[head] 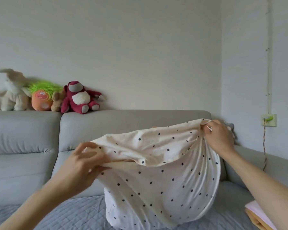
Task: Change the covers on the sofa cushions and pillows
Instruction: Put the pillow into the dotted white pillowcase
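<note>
A cream cover with dark dots [158,176] stands upright on the grey sofa seat [60,213], bulging with a pillow inside. Its open top edge is stretched between my hands. My left hand [83,165] pinches the left end of the opening, thumb on top. My right hand [218,138] grips the right corner, raised higher, near the sofa back [123,123]. The pillow itself is almost fully hidden by the fabric.
Several plush toys sit on top of the sofa back at the left, among them a dark red bear [80,98]. Folded pink and orange cloth [259,214] lies at the lower right. A wall socket [269,120] with a hanging cable is at the right.
</note>
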The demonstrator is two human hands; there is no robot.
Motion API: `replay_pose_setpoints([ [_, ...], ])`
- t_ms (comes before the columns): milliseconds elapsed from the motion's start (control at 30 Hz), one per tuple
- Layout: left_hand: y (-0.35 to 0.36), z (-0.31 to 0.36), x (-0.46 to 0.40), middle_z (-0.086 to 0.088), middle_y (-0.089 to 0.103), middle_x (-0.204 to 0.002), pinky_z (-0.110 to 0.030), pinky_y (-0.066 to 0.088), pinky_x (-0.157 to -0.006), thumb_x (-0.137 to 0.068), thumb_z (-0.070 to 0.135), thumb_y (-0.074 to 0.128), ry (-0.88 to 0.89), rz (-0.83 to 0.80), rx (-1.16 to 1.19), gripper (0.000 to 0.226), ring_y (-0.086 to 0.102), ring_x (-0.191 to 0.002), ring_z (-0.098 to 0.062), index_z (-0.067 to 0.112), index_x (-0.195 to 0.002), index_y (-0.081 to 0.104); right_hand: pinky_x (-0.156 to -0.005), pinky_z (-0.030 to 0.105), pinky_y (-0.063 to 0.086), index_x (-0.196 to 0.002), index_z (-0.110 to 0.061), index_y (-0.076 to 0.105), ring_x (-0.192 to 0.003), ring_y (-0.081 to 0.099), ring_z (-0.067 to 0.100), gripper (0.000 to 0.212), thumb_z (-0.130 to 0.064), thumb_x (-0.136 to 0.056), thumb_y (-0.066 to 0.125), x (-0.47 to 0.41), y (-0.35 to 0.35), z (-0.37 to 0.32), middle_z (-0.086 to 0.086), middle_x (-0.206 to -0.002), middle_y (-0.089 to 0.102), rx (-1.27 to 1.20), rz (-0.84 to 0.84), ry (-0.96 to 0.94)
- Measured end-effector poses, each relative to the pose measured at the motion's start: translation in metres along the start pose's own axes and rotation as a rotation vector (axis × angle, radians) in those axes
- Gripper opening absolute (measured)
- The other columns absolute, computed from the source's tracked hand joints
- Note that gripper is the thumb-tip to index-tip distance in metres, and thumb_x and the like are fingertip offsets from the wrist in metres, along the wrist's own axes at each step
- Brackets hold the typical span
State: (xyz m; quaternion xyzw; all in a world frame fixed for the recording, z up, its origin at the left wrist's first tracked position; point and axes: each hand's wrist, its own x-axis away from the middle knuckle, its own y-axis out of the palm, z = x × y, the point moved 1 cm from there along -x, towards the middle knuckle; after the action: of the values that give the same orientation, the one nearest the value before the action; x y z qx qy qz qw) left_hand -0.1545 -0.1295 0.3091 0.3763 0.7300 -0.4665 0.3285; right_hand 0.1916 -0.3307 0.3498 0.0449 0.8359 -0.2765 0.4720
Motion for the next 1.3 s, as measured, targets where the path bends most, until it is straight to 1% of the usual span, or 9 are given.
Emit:
replay_pose_setpoints([
  [100, -0.012, -0.014, 0.0, 0.013, 0.053, -0.072, -0.019, 0.041, -0.062, -0.097, 0.054, 0.024, -0.134, -0.011, 0.066, 0.045, 0.05, -0.081, -0.012, 0.03, -0.096, 0.063, -0.075, 0.031, 0.034, -0.098, 0.0, 0.065, -0.103, 0.055, 0.033, 0.023, -0.016, -0.095, 0.049, -0.003, -0.018, 0.002, 0.012, -0.114, 0.057, -0.052, -0.006, -0.073],
  [233, -0.016, -0.039, -0.043, -0.001, 0.063, -0.054, -0.025, 0.022, -0.061, -0.093, 0.041, 0.036, -0.213, 0.111, -0.213, 0.046, 0.049, -0.047, -0.03, 0.015, -0.082, 0.072, -0.075, 0.023, 0.03, -0.098, 0.0, 0.066, -0.1, 0.055, 0.026, 0.024, -0.019, -0.095, 0.051, -0.023, -0.051, -0.011, 0.009, -0.111, 0.057, -0.12, 0.008, -0.177],
  [467, -0.071, -0.063, -0.17, -0.002, 0.061, -0.078, -0.041, 0.04, -0.076, -0.092, 0.02, 0.047, -0.46, 0.464, -0.023, 0.019, 0.055, -0.07, -0.03, 0.014, -0.086, 0.064, -0.078, 0.028, 0.036, -0.081, -0.005, 0.059, -0.09, 0.048, 0.021, 0.023, -0.017, -0.095, 0.045, -0.112, -0.154, -0.072, 0.006, -0.092, 0.051, -0.619, 0.371, -0.085],
  [567, -0.087, -0.06, -0.194, -0.002, 0.066, -0.081, -0.035, 0.038, -0.069, -0.084, 0.042, 0.03, -0.294, 0.243, -0.129, 0.04, 0.06, -0.075, -0.032, 0.02, -0.085, 0.063, -0.065, 0.031, 0.034, -0.081, -0.006, 0.049, -0.075, 0.042, 0.021, 0.025, -0.022, -0.096, 0.038, -0.127, -0.157, -0.074, 0.007, -0.078, 0.046, -0.663, 0.254, 0.045],
  [733, -0.119, -0.063, -0.19, 0.002, 0.051, -0.054, -0.036, 0.036, -0.064, -0.093, 0.033, 0.039, -0.28, 0.172, -0.146, 0.027, 0.048, -0.06, -0.034, 0.022, -0.075, 0.056, -0.061, 0.027, 0.033, -0.073, -0.013, 0.046, -0.07, 0.041, 0.017, 0.024, -0.026, -0.093, 0.039, -0.132, -0.17, -0.075, 0.012, -0.083, 0.062, -0.897, 0.26, 0.187],
  [867, -0.121, -0.068, -0.186, -0.006, 0.062, -0.071, -0.036, 0.037, -0.061, -0.096, 0.022, 0.046, -0.43, 0.177, -0.174, 0.02, 0.056, -0.073, -0.034, 0.019, -0.082, 0.06, -0.053, 0.025, 0.024, -0.063, -0.017, 0.032, -0.058, 0.027, 0.013, 0.037, -0.027, -0.098, 0.04, -0.125, -0.166, -0.087, -0.002, -0.063, 0.029, -0.969, 0.234, 0.195],
  [1000, -0.127, -0.074, -0.217, -0.008, 0.06, -0.076, -0.036, 0.038, -0.07, -0.096, 0.017, 0.042, -0.561, 0.28, -0.1, 0.022, 0.056, -0.082, -0.036, 0.017, -0.083, 0.059, -0.052, 0.027, 0.021, -0.061, -0.017, 0.025, -0.055, 0.024, 0.014, 0.038, -0.019, -0.097, 0.039, -0.134, -0.187, -0.111, 0.0, -0.061, 0.026, -0.933, 0.352, 0.095],
  [1167, -0.093, -0.074, -0.205, -0.011, 0.064, -0.086, -0.035, 0.041, -0.067, -0.095, 0.018, 0.043, -0.641, 0.293, -0.027, 0.02, 0.049, -0.078, -0.029, 0.016, -0.086, 0.06, -0.058, 0.03, 0.031, -0.063, -0.013, 0.04, -0.064, 0.043, 0.022, 0.035, -0.027, -0.095, 0.044, -0.104, -0.158, -0.121, 0.002, -0.061, 0.044, -0.617, 0.2, -0.041],
  [1300, -0.084, -0.055, -0.223, -0.004, 0.062, -0.082, -0.034, 0.041, -0.066, -0.096, 0.021, 0.043, -0.594, 0.299, 0.029, 0.021, 0.048, -0.077, -0.026, 0.018, -0.089, 0.062, -0.08, 0.031, 0.045, -0.1, -0.025, 0.061, -0.086, 0.057, 0.013, 0.033, -0.053, -0.088, 0.048, -0.07, -0.149, -0.174, -0.009, -0.093, 0.06, -0.37, -0.033, -0.385],
])
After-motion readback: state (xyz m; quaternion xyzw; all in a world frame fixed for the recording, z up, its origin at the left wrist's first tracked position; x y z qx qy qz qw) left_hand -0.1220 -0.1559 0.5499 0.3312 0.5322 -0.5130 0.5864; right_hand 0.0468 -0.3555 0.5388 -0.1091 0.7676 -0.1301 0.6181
